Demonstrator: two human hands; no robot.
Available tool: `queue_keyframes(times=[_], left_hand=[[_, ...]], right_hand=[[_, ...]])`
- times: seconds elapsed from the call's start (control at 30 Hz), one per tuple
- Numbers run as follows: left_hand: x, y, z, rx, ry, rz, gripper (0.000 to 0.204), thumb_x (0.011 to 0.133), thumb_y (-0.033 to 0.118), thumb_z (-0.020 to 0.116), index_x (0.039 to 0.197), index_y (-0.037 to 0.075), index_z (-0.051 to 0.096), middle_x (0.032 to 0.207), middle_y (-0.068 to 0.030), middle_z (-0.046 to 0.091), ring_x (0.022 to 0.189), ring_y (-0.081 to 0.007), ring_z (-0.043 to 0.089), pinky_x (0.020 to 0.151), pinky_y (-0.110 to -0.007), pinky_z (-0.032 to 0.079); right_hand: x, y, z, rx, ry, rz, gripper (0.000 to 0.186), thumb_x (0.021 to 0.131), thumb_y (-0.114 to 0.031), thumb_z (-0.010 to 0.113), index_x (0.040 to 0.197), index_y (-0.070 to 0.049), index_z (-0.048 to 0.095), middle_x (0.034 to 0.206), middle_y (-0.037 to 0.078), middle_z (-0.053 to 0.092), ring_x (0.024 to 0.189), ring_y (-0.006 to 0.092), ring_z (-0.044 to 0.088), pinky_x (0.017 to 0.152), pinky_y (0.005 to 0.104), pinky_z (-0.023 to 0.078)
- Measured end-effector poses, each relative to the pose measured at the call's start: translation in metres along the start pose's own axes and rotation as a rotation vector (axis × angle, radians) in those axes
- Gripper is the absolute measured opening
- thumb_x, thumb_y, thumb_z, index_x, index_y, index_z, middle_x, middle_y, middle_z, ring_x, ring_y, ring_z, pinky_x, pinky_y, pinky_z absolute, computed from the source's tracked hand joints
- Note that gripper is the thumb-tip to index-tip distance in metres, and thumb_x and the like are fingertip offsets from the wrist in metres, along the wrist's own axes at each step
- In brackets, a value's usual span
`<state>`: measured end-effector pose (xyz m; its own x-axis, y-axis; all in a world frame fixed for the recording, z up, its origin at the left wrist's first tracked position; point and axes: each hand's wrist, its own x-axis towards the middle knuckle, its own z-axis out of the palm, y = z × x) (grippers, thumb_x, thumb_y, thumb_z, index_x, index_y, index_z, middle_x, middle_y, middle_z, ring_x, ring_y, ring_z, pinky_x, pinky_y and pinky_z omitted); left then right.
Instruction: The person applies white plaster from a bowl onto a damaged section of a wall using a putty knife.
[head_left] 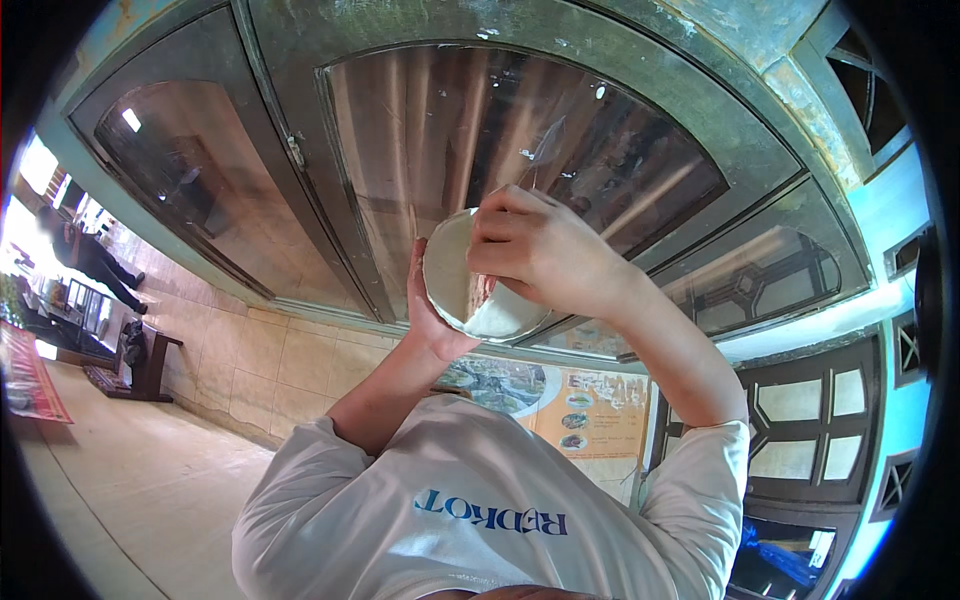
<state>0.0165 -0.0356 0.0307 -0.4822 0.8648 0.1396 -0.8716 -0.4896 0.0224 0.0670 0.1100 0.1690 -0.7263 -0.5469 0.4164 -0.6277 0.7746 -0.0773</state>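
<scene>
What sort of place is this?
Likely the front of a house or small eatery: curtained window, tiled wall below it, and an orange poster with pictures that may be dishes.

A: Which surfaces carry text?
B: Two: the shirt point(480, 465) and the poster point(605, 408).
A: Specify the shirt marking.
B: One line of large blue capital lettering point(492, 511) across the white front, upside down in the view. A second, faint line near the lower edge is too small to read.
A: Specify the poster marking.
B: Short dark text lines on the orange panel, set beside small oval pictures point(576, 421). Type is too small to read.
A: And the red sheet point(30, 375) at far left?
B: Pale marks, blurred; print cannot be confirmed.
</scene>
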Motion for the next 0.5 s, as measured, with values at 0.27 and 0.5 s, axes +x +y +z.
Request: queue_keyframes(times=[0.27,0.5], left_hand=[[0.001,0.001,-0.005,-0.068,-0.168,-0.063,0.074,0.098,0.07,0.029,0.152,0.019,0.039,0.149,-0.0092,0.049,0.138,-0.029,0.047,0.116,-0.056,0.035],[-0.004,-0.002,0.007,0.002,0.042,0.02,0.068,0.1,0.066,0.028,0.148,0.022,0.044,0.141,-0.0078,0.055,0.129,-0.0278,0.056,0.11,-0.053,0.043]], right_hand=[[0.007,-0.002,-0.006,0.009,0.008,-0.016,0.024,0.064,-0.006,0.075,0.086,-0.009,0.066,0.095,0.002,0.064,0.105,0.0252,0.06,0.087,0.0374,0.054],[0.005,-0.002,-0.006,0.025,-0.004,-0.047,0.022,0.068,-0.006,0.075,0.088,-0.01,0.068,0.093,0.002,0.066,0.108,0.0249,0.062,0.086,0.0361,0.057]])
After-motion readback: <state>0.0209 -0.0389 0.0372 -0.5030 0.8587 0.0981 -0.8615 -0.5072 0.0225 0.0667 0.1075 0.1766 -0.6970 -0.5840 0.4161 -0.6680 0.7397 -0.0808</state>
